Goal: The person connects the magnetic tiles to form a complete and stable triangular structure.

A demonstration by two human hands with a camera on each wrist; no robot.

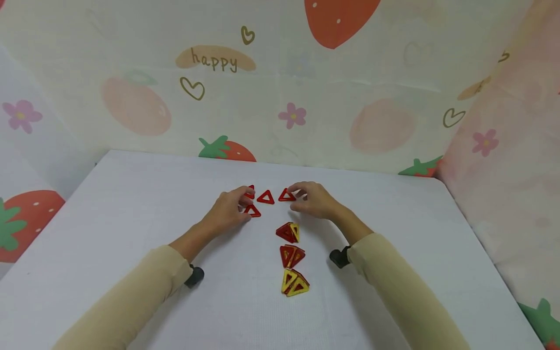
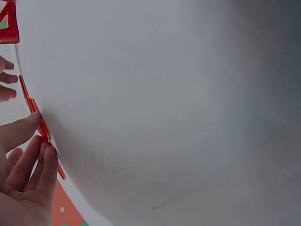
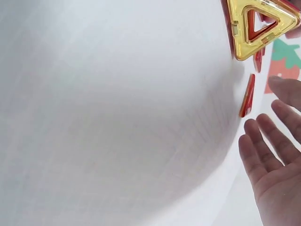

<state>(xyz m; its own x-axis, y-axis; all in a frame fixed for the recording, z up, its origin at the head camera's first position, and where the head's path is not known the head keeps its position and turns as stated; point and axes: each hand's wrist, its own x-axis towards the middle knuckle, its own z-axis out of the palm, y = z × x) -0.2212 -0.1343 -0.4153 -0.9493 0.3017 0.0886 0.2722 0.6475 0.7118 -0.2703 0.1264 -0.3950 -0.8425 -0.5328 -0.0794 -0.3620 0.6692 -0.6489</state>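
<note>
In the head view my left hand (image 1: pixel 227 209) is at the left end of a group of red triangle tiles. Its thumb and fingertips pinch a red triangle tile (image 1: pixel 253 212) lying nearest me, and another red tile (image 1: pixel 251 192) is partly hidden behind the fingers. The left wrist view shows thumb and fingertips against the tile's thin edge (image 2: pixel 40 120). A separate red triangle (image 1: pixel 265 197) lies between the hands. My right hand (image 1: pixel 316 199), fingers loosely bent and spread, reaches over the edge of a red triangle tile (image 1: pixel 285 195); the right wrist view shows its palm holding nothing.
Toward me stand three small stacks in a column: a red-and-yellow stack (image 1: pixel 287 233), a mostly red stack (image 1: pixel 291 256) and a yellow-topped stack (image 1: pixel 295 283). The white table (image 1: pixel 153 194) meets a strawberry-printed cloth (image 1: pixel 271 73) at its far edge.
</note>
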